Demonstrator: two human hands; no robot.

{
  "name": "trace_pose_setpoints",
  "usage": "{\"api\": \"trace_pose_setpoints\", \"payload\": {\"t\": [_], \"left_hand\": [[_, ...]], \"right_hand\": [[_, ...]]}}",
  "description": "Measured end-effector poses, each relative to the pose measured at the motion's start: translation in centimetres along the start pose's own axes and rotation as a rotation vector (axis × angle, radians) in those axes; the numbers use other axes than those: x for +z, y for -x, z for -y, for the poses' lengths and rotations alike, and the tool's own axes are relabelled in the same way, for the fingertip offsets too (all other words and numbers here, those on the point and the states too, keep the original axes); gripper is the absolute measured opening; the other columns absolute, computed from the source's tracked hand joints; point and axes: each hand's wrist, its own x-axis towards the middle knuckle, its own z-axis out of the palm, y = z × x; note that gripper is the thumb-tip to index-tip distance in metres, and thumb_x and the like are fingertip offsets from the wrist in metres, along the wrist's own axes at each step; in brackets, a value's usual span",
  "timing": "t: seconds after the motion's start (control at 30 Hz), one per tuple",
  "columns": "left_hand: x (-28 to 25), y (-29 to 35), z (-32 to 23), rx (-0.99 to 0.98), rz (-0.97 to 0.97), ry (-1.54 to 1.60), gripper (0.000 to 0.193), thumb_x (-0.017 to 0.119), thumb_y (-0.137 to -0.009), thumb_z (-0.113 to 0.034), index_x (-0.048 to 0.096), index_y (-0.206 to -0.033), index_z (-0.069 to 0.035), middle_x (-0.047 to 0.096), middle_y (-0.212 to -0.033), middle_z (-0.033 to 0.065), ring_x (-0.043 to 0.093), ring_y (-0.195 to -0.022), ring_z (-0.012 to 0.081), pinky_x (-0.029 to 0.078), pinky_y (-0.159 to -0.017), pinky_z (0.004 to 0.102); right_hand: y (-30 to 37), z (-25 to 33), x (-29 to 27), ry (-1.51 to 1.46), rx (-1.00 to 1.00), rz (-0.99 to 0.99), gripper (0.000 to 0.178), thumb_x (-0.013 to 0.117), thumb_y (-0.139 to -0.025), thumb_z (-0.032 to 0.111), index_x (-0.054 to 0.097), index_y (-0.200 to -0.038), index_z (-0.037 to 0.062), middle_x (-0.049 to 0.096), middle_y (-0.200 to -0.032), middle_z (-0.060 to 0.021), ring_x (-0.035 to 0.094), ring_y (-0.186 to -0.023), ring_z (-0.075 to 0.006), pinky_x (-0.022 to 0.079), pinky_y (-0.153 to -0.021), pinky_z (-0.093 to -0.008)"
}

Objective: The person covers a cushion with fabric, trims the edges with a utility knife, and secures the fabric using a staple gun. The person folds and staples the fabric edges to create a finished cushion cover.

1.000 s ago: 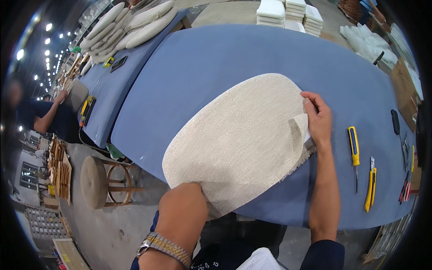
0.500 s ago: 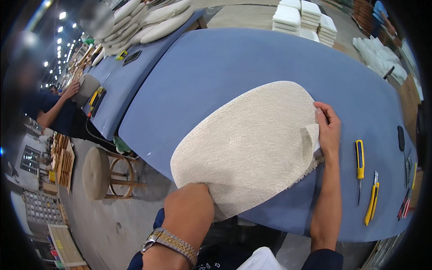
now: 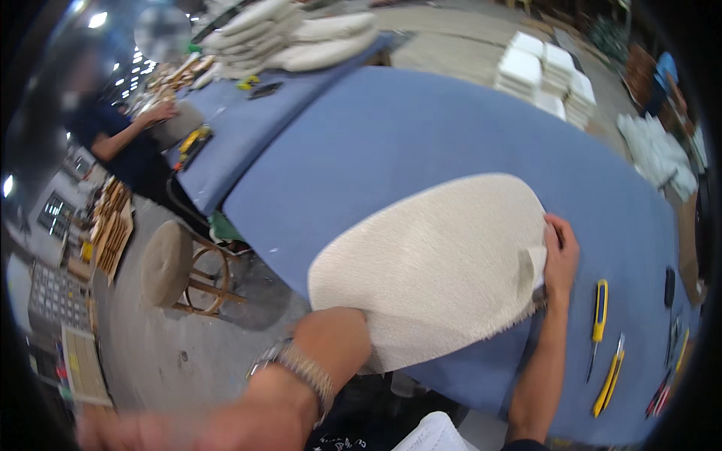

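A large oval cushion in beige woven fabric (image 3: 429, 263) lies tilted over the near edge of the blue table. At its right end a fabric flap is folded over, a bit of white shows beside it, and the lower edge is frayed. My right hand (image 3: 560, 252) is closed on that right edge, fingers curled at the rim. My left hand (image 3: 335, 338), with a metal watch (image 3: 304, 372) on its wrist, reaches to the cushion's near left edge. The fabric hides its fingers. Low at the left, a blurred skin-coloured shape (image 3: 150, 430) shows; whose it is, I cannot tell.
Right of the cushion on the blue table (image 3: 421, 113) lie a yellow-blue screwdriver (image 3: 599, 312), a yellow cutter knife (image 3: 609, 376) and more tools. White pads (image 3: 519, 68) are stacked beyond. At left are a round stool (image 3: 169, 263) and a co-worker (image 3: 124, 143) handling a grey piece.
My view has shifted, so the scene sits lower and further right. My right hand remains at the cushion's right edge, my left at the near left. The blurred skin-coloured shape has come into view.
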Motion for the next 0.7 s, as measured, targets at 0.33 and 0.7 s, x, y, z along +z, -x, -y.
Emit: {"api": "trace_pose_setpoints", "payload": {"t": [0.33,0.7], "left_hand": [[-2.6,1.0,7.5,-0.520,0.376,0.325,0.040,0.065,-0.097,-0.047,0.076,-0.087,-0.011,0.074,-0.087,0.0075,0.065,-0.075,0.0200,0.043,-0.094,0.0457],[-1.1,2.2,8.6,-0.417,0.194,0.567,0.030,0.083,-0.084,-0.032,0.075,-0.071,-0.006,0.072,-0.077,0.0058,0.067,-0.074,0.0204,0.048,-0.084,0.0413]], "right_hand": [[-1.8,-3.4,-0.4,-0.136,-0.001,0.018,0.024,0.056,-0.097,0.008,0.067,-0.116,-0.0018,0.069,-0.108,-0.0095,0.063,-0.102,-0.0170,0.047,-0.094,-0.0306],[-0.5,-1.7,-0.2,-0.127,-0.001,0.022,0.024,0.056,-0.098,0.010,0.067,-0.116,-0.0021,0.069,-0.106,-0.0073,0.062,-0.099,-0.0145,0.047,-0.090,-0.0289]]}}
